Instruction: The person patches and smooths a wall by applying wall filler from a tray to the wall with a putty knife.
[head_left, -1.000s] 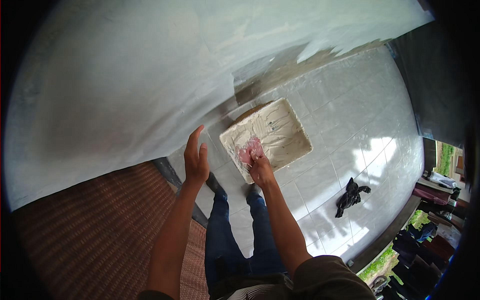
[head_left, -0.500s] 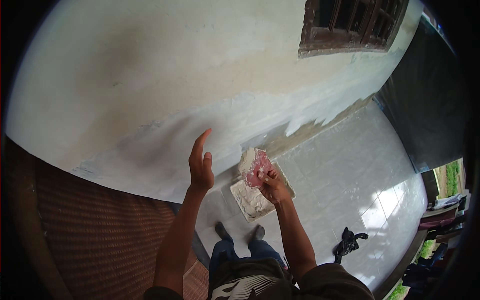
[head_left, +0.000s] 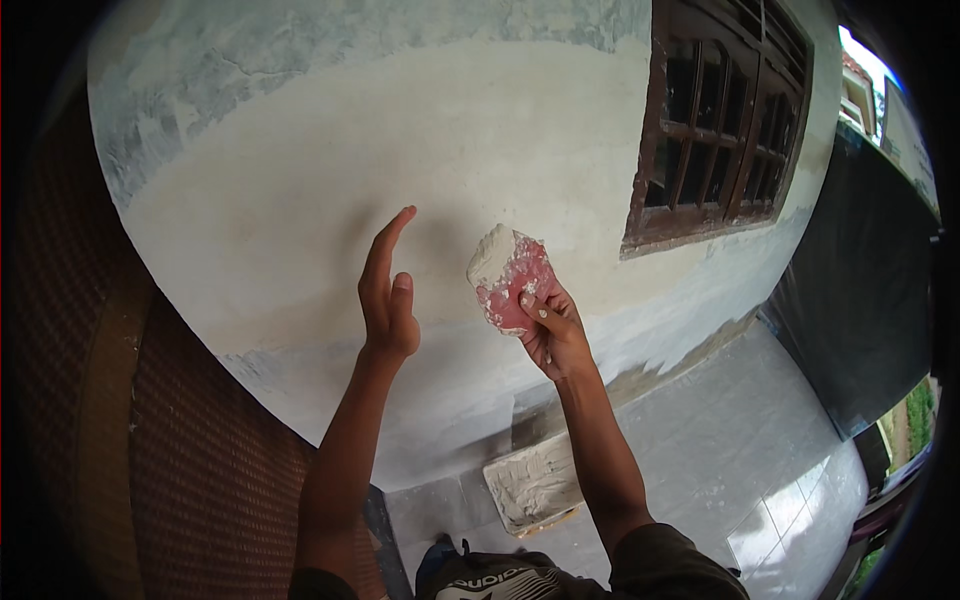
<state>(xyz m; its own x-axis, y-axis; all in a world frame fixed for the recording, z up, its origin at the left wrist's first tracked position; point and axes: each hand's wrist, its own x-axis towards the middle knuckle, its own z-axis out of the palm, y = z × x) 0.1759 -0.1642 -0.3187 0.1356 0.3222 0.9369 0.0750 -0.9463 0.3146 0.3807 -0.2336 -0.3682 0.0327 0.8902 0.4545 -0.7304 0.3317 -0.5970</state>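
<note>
In my right hand [head_left: 556, 335] I grip a flat pinkish-red scraper [head_left: 520, 285], smeared with white putty. A thick lump of putty [head_left: 492, 256] sits along its upper left edge. Thumb on the near face, the other fingers are mostly hidden behind it. To the left, my left hand [head_left: 388, 295] is raised with fingers straight and thumb apart, holding nothing. Both hands are in front of the cream wall [head_left: 300, 200], which has patchy grey-white areas above and below. Below my right forearm, a shallow tray [head_left: 535, 485] of white putty rests on the floor.
A brown barred window [head_left: 715, 130] is set in the wall at upper right. Brown woven matting [head_left: 200, 470] stands along the left. Grey tiles [head_left: 690, 440] cover the floor, and a dark sheet [head_left: 850, 270] hangs at the right.
My view has tilted up, showing more wall and window. My right hand has lifted the scraper with its putty from over the tray to in front of the wall. The left hand stays open.
</note>
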